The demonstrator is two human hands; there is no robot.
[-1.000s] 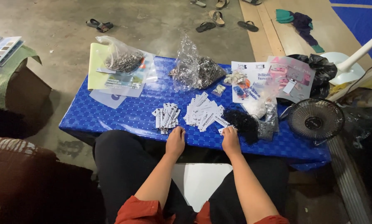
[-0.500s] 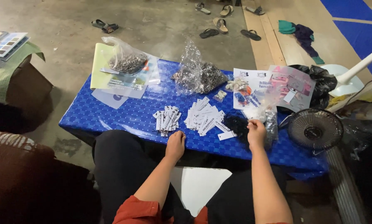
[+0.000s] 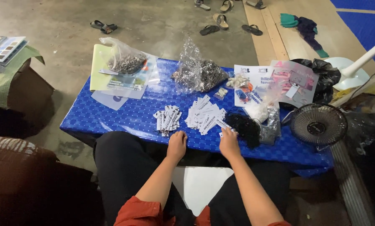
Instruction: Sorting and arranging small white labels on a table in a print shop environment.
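Head view: the left hand [image 3: 177,145] is resting at the near edge of the blue bench [image 3: 124,119], fingers curled together just below the small stack of paper tags [image 3: 167,119]. The right hand [image 3: 229,143] is lying centre frame, fingers together, touching the larger spread of tags [image 3: 205,114] beside a black bundle [image 3: 247,127].

Fingertips of the right hand [image 3: 229,143] curl out of sight over a white tag [image 3: 226,133]. Tag print too small to read. Sandals [image 3: 226,5] cut off at top edge.
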